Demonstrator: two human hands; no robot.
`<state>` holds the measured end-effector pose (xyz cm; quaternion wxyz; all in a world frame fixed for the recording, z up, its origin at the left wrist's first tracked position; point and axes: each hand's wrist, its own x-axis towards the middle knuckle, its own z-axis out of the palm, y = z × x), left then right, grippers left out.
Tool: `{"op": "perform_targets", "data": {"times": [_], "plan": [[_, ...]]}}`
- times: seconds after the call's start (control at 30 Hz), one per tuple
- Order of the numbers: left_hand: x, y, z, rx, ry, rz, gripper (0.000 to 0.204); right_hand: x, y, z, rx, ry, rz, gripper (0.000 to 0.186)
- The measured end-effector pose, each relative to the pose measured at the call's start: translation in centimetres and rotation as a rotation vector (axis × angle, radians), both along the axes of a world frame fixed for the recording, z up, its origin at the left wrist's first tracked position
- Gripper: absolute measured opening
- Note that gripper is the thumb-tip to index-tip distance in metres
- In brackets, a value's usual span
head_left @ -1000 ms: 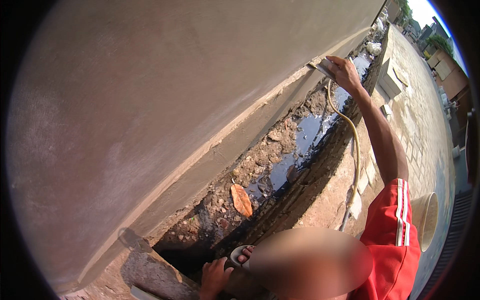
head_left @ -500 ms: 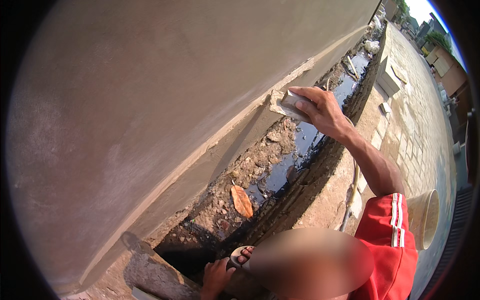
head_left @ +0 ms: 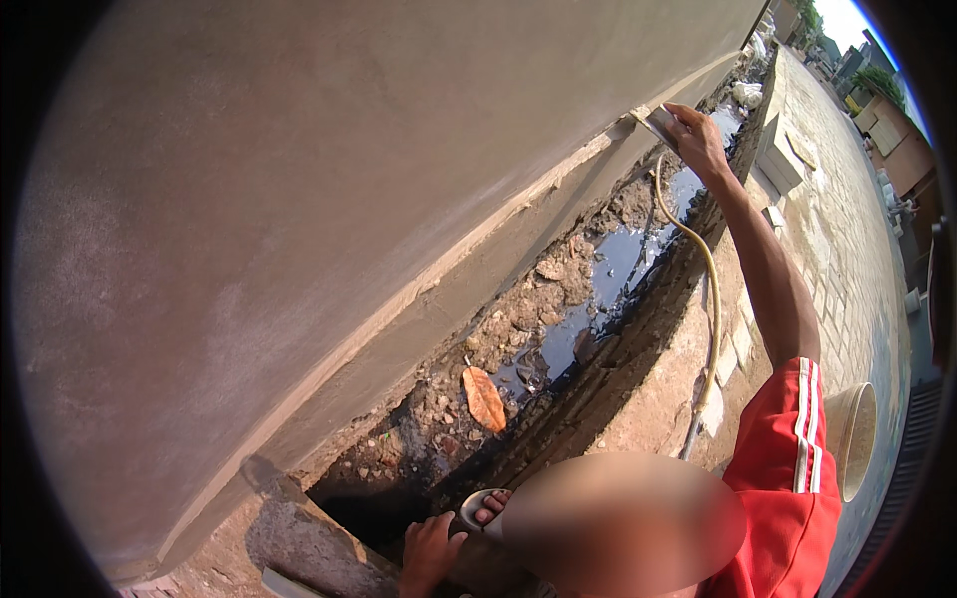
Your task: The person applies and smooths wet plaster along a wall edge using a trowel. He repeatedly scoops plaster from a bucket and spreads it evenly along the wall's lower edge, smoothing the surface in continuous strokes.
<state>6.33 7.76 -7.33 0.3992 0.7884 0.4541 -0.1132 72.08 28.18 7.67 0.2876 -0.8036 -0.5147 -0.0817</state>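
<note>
- At the far left and across the upper middle stretches a grey-brown, smoothly plastered wall [head_left: 299, 249].
- At the lower left, a concrete slab [head_left: 329, 558] lies beside the dark end of the ditch, with a dark shadow over part of it.
- A paler, rough-edged ledge [head_left: 429, 292] runs along the wall's foot, rising diagonally toward the upper right.
- The left hand [head_left: 431, 548] sits low in the view, near the slab, fingers bent; whether it grips anything, I cannot tell.
- Above it, a dry orange-brown leaf [head_left: 483, 401] lies on the stony dirt in the ditch.
- Just right of the left hand, toes [head_left: 488, 510] show in a pale, rounded piece of footwear, beside a blurred oval that hides what lies beneath.
- Dark, shiny water [head_left: 616, 267] lies along the ditch.
- The flat metal float [head_left: 660, 128] is at the ledge, far up the wall's foot, its left edge at the wall.
- The right hand [head_left: 700, 145] holds that float firmly, fingers closed about its back, the arm stretched out.
- A yellowish hose [head_left: 712, 299] curves below the right hand, over the ditch's edge.
- A pale block [head_left: 781, 164] stands on the paving.
- A red sleeve [head_left: 778, 429] with white stripes covers the right upper arm.
- A pale bucket [head_left: 853, 439] stands just right of the sleeve.
</note>
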Motion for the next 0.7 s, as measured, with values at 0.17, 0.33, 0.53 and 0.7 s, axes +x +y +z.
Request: {"op": "perform_targets", "data": {"times": [0.17,0.33,0.53,0.7], "plan": [[-0.1,0.0,0.1,-0.004,0.005,0.0,0.047,-0.6,0.4,-0.1,0.001,-0.041,-0.009,0.034],[0.0,0.0,0.3,-0.01,0.02,0.001,0.048,-2.0,0.6,-0.4,-0.014,-0.039,-0.052,0.034],[0.0,0.0,0.1,-0.006,0.02,-0.014,0.049,-2.4,0.5,-1.0,0.017,-0.033,0.009,0.034],[-0.2,-0.2,0.1,0.002,0.016,-0.007,0.049,-4.1,0.2,-0.6,-0.052,0.012,-0.002,0.034]]}}
